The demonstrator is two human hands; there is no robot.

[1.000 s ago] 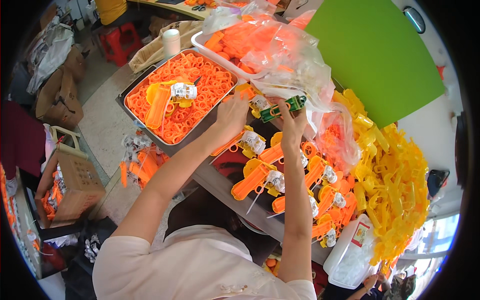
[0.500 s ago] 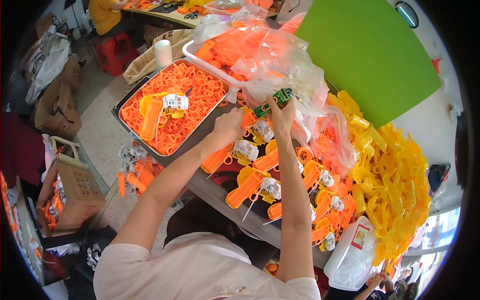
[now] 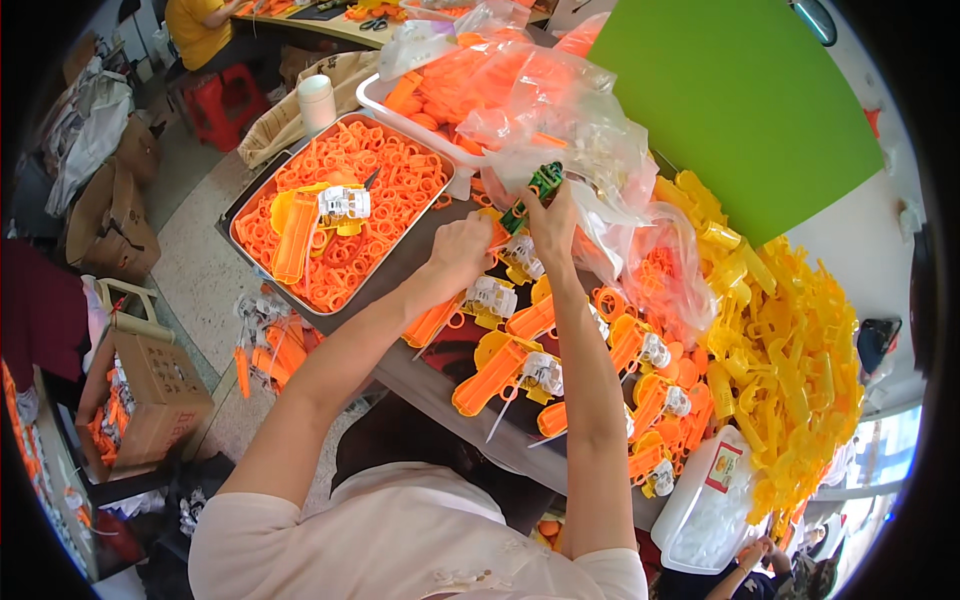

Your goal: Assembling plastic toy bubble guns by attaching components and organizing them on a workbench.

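Green piece (image 3: pixel 546 179), one of it, sits above the near table (image 3: pixel 420 382), clamped between the thumb and fingers of the right hand (image 3: pixel 553 212). One orange part (image 3: pixel 497 233) shows at its lower end, gripped by the curled fingers of the left hand (image 3: pixel 462 249). Just below them lies one white-and-yellow piece (image 3: pixel 523 260).

Farther out, seven orange, yellow and white assemblies (image 3: pixel 495 378) can be counted on the table, with an eighth (image 3: pixel 294 238) lying on loose orange rings (image 3: pixel 395 165), too many to count, in one metal tray (image 3: pixel 398 240). Beyond stand one white cylinder (image 3: pixel 316 102) and one white tub (image 3: pixel 372 96) of orange parts under clear plastic bags (image 3: pixel 560 108). At the right are one heap of yellow parts (image 3: pixel 785 365), one clear box (image 3: pixel 700 515) and one flat green board (image 3: pixel 745 110).

The held piece is narrow and tilted, bright green with darker patches along it; the part beside it is plain, glossy orange.

Fingers cover the green one's middle, and the left knuckles hide most of the orange one; whether that joins the white-and-yellow piece cannot be told. The right forearm hides bits of some assemblies. At the lower right edge, another person's hands (image 3: pixel 757 553) are small, their work hard to make out.
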